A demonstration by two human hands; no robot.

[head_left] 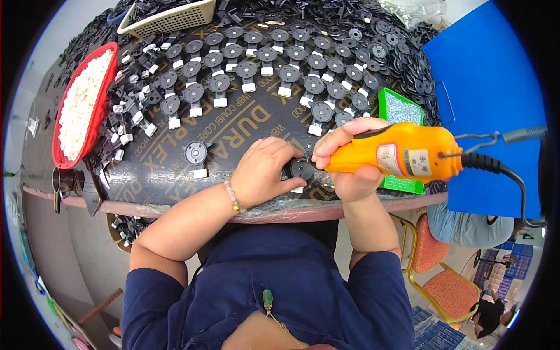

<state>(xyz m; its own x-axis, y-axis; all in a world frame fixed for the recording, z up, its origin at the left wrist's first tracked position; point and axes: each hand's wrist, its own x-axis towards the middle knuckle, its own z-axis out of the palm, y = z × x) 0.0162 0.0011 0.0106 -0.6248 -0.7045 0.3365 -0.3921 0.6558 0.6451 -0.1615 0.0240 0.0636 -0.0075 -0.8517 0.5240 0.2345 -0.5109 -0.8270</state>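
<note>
My right hand (pixel 353 157) is wrapped round an orange electric screwdriver (pixel 417 153), held level with its tip end pointing left and its cable running off to the right. The tip itself is hidden behind my fingers. Just left of it, my left hand (pixel 268 166) pinches a black round plastic part (pixel 301 169) against the table, thumb and fingers at its edge. A bit of white shows under that part. One finished-looking black disc part with a white foot (pixel 196 154) lies alone left of my left hand. Rows of similar disc parts (pixel 247 70) spread out beyond my hands.
A green tray of small silvery screws (pixel 402 109) stands behind the screwdriver. At left is a red basket of white pieces (pixel 84 105); a beige basket (pixel 169 20) sits at the back. Loose black parts (pixel 402 52) heap at far right. A blue panel (pixel 490 105) rises on the right.
</note>
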